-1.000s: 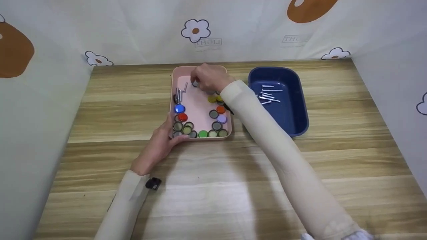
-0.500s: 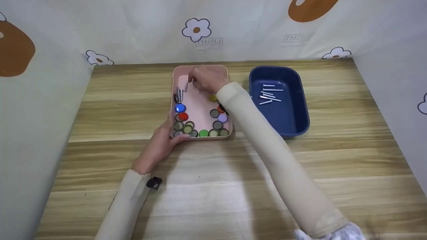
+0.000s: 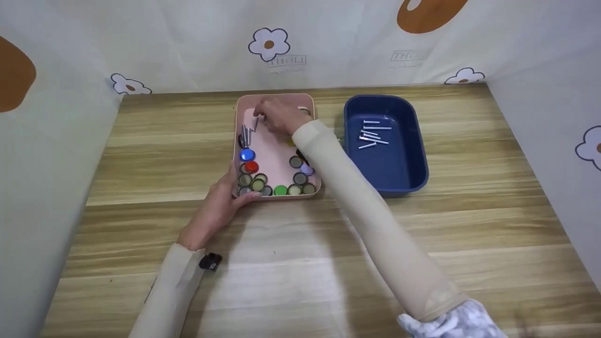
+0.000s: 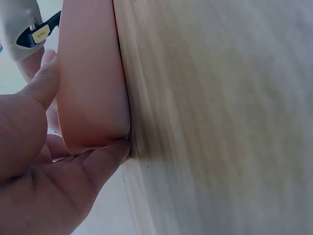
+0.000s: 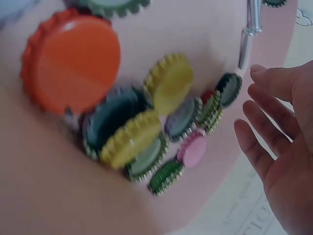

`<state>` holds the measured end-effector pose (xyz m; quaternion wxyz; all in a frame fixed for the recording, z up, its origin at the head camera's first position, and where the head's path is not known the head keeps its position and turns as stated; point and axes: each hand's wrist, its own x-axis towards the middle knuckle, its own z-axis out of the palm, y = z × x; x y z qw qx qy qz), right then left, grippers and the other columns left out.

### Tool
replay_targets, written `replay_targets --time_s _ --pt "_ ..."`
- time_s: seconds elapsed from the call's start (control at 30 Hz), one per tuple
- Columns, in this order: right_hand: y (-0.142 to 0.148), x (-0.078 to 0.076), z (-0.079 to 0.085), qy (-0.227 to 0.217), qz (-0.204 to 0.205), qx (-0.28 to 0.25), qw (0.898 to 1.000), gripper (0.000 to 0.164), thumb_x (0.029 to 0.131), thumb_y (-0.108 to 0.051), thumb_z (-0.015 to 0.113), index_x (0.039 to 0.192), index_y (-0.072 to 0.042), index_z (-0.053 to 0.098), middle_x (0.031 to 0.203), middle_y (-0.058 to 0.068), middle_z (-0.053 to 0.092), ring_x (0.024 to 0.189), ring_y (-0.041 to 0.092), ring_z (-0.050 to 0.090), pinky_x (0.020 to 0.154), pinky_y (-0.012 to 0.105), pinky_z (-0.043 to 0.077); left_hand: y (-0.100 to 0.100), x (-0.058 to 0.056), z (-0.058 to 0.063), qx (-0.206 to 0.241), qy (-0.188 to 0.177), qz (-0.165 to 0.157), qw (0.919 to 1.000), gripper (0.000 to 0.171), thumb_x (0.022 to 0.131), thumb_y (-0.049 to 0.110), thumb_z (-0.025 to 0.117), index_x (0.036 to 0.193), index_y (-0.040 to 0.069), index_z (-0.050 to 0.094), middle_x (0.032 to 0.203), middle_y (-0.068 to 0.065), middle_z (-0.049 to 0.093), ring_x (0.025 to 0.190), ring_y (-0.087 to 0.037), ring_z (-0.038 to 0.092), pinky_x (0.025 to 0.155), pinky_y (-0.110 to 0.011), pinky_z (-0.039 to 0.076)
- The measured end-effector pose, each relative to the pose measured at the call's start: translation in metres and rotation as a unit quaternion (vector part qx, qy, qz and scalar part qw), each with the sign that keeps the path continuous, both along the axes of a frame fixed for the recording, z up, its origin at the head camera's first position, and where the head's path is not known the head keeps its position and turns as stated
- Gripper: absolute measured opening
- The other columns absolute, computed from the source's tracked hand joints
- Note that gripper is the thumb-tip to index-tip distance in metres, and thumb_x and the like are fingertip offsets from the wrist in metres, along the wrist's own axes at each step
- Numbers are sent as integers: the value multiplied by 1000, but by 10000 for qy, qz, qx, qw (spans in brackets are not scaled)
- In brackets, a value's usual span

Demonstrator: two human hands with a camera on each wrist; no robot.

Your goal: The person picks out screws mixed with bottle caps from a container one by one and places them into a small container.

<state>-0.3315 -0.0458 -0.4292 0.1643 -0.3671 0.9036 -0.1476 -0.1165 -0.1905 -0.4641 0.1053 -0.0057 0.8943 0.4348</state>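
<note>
A pink tray (image 3: 274, 195) holds bottle caps and a few metal nails. My left hand (image 3: 216, 206) grips its near left corner, thumb over the rim; in the left wrist view the fingers curl under the pink side wall (image 4: 93, 73). My right hand (image 3: 280, 116) reaches over the far part of the tray. In the right wrist view, its thumb and fingers are spread loosely with nothing between them, thumb tip close to a nail (image 5: 244, 51). More nails (image 3: 246, 137) lean along the left wall. Below them lie a blue cap (image 3: 247, 154) and a red cap (image 3: 251, 166).
A navy blue tray (image 3: 418, 164) with several nails (image 3: 373, 134) stands to the right of the pink one. Caps line the near and right sides of the pink tray, including a green cap (image 3: 280, 190). Behind the wooden table (image 3: 281, 272) hangs a flower-printed curtain (image 3: 197, 47).
My right hand has moved left within the tray, from beside a cap toward the upright nail. The left hand keeps its grip on the corner. The head view has shifted slightly.
</note>
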Motion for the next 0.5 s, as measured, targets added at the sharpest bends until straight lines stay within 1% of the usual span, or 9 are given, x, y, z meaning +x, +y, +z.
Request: replay_targets --time_s 0.1,0.17,0.2,0.27,0.3,0.37,0.43,0.5 --pt "-5 2 -5 168 49 32 9998 39 101 -6 51 139 -11 61 146 8 55 133 20 54 106 25 51 -2 1 0 -65 -28 17 10000 102 94 31 70 162 24 -5 167 -9 26 151 -27 33 126 -48 25" --pt "-7 3 -7 259 33 -21 9997 38 101 -6 50 138 -10 61 142 9 56 126 20 56 101 25 53 -2 1 0 -117 11 15 9999 102 94 31 70 162 23 -5 166 -10 27 151 -27 34 125 -48 26" --pt "-8 3 -8 333 29 -5 9994 38 101 -6 50 137 -11 62 140 9 57 122 20 58 97 25 54 -2 1 0 -175 60 10 9998 102 94 31 70 162 20 -5 166 -11 28 151 -28 34 125 -48 26" --pt "-9 2 -10 483 24 23 9988 38 102 -7 50 137 -12 62 139 7 57 119 19 58 96 26 53 -2 1 1 -247 138 -7 9996 102 94 31 70 162 16 -4 165 -13 29 150 -29 34 125 -49 26" --pt "-10 2 -11 566 29 58 9984 39 101 -7 50 138 -13 61 140 7 56 121 19 57 99 27 52 -2 1 1 -269 166 -17 9995 102 94 31 70 162 14 -4 165 -14 28 150 -29 34 125 -49 26" --pt "-11 1 -13 708 90 148 9973 41 100 -6 50 140 -15 59 144 6 54 129 20 54 109 29 47 -1 1 1 -284 224 -44 9993 103 94 31 70 161 12 -4 164 -15 29 150 -30 34 125 -49 26" --pt "-13 0 -15 799 169 242 9964 46 99 -3 49 143 -16 56 150 5 50 140 19 46 121 29 36 -1 1 0 -260 248 -48 9993 103 93 31 71 161 12 -4 164 -16 29 150 -30 34 125 -49 26" --pt "-15 -1 -17 883 242 328 9953 51 96 1 50 144 -15 55 153 5 47 145 21 40 125 30 29 -1 1 0 -217 262 -39 9994 102 93 30 71 162 13 -4 165 -16 28 150 -31 33 125 -49 26"
